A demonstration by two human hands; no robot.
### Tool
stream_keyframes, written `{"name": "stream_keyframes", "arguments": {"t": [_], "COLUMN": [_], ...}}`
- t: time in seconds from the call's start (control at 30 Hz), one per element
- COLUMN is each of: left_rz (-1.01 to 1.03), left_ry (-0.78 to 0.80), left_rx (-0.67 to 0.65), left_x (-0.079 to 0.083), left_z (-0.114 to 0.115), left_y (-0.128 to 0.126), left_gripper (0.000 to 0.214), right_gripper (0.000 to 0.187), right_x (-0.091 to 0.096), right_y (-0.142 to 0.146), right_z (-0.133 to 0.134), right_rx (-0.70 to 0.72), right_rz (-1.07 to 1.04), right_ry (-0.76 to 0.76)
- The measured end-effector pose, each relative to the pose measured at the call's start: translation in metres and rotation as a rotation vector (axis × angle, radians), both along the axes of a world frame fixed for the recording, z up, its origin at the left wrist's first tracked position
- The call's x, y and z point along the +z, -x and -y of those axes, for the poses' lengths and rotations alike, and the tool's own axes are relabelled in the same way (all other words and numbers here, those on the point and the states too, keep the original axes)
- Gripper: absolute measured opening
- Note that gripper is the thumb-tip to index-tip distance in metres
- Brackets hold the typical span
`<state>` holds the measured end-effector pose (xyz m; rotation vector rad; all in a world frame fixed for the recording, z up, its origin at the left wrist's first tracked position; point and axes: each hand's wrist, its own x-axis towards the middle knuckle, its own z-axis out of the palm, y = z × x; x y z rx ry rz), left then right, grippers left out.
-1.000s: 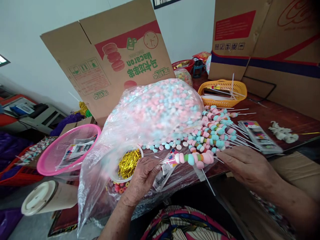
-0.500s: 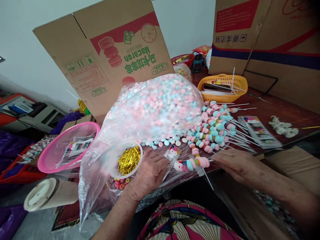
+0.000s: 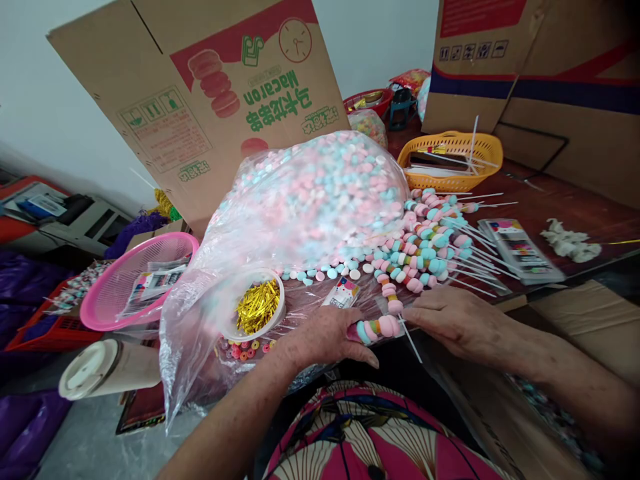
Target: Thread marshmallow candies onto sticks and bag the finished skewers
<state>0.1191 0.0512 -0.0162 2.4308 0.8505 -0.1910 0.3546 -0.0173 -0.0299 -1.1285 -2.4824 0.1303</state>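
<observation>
A candy skewer (image 3: 377, 329) of pink, blue and yellow-green pieces lies across the front of the table, its left end in a printed clear sleeve. My left hand (image 3: 325, 333) is closed around that end, thumb below and fingers above. At the other end, my right hand (image 3: 445, 317) has its fingers together around the stick, which they mostly hide. Just behind stands a second skewer (image 3: 389, 290), its white stick pointing down toward me. A printed sleeve (image 3: 341, 293) lies flat beyond my left hand. More skewers (image 3: 425, 250) are heaped behind my right hand.
A big clear bag of pastel candies (image 3: 320, 193) fills the middle. Left are a tub of gold ties (image 3: 280, 313), a pink basket (image 3: 90, 310) and a lidded cup (image 3: 130, 367). Right are a yellow basket (image 3: 450, 181) and a stack of sleeves (image 3: 543, 270). Cardboard boxes (image 3: 150, 67) stand behind.
My left hand has moved right and toward me, from lying flat beside the sleeve to around the skewer's left end. My right hand and the skewer have shifted slightly left.
</observation>
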Motion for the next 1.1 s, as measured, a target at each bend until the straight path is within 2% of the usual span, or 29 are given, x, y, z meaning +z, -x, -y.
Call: {"name": "stream_keyframes", "arguments": {"t": [0.1,0.2,0.27,0.33,0.37,0.43,0.5,0.57,0.73,0.83,0.9,0.97,1.1], "left_rz": [0.090,0.053,0.003,-0.032,-0.054,-0.124,-0.203,-0.215,-0.050,-0.095,-0.145,-0.182,-0.254], "left_ry": [0.156,0.153,0.009,-0.211,-0.316,-0.426,-0.392,-0.256,0.174,0.305,0.290,0.179,-0.116], "left_rx": [-0.045,-0.025,0.037,0.084,0.101,0.129,0.167,0.189,0.123,0.111,0.118,0.104,0.058], "left_x": [-0.001,-0.002,0.001,0.004,0.005,0.005,0.004,0.005,0.018,0.021,0.018,0.014,0.004], "left_z": [-0.002,0.000,0.004,0.007,0.009,0.010,0.009,0.005,-0.005,-0.007,-0.007,-0.005,0.003], "left_y": [-0.008,-0.012,-0.010,-0.003,0.002,0.011,0.018,0.022,0.021,0.016,0.013,0.010,0.003], "left_gripper": [0.055,0.079,0.096,0.102,0.097,0.069,0.034,0.017,0.024,0.024,0.024,0.027,0.035], "right_gripper": [0.027,0.021,0.020,0.027,0.030,0.032,0.030,0.029,0.031,0.029,0.026,0.026,0.024], "right_x": [-0.005,-0.021,-0.032,-0.039,-0.040,-0.041,-0.039,-0.035,-0.023,-0.021,-0.022,-0.024,-0.023], "right_y": [0.012,0.020,0.020,0.018,0.017,0.016,0.015,0.014,0.007,0.010,0.015,0.020,0.033], "right_z": [-0.003,-0.003,-0.003,-0.002,-0.002,-0.002,-0.003,-0.003,0.001,0.007,0.010,0.012,0.014], "right_rx": [0.051,0.014,-0.058,-0.113,-0.119,-0.098,-0.071,-0.072,-0.058,0.022,0.041,0.038,-0.014], "right_rz": [0.059,0.080,0.011,-0.121,-0.189,-0.282,-0.278,-0.179,0.050,0.079,0.075,0.045,0.024], "right_ry": [0.062,0.197,0.295,0.362,0.382,0.396,0.352,0.214,-0.275,-0.418,-0.416,-0.366,-0.076]}}
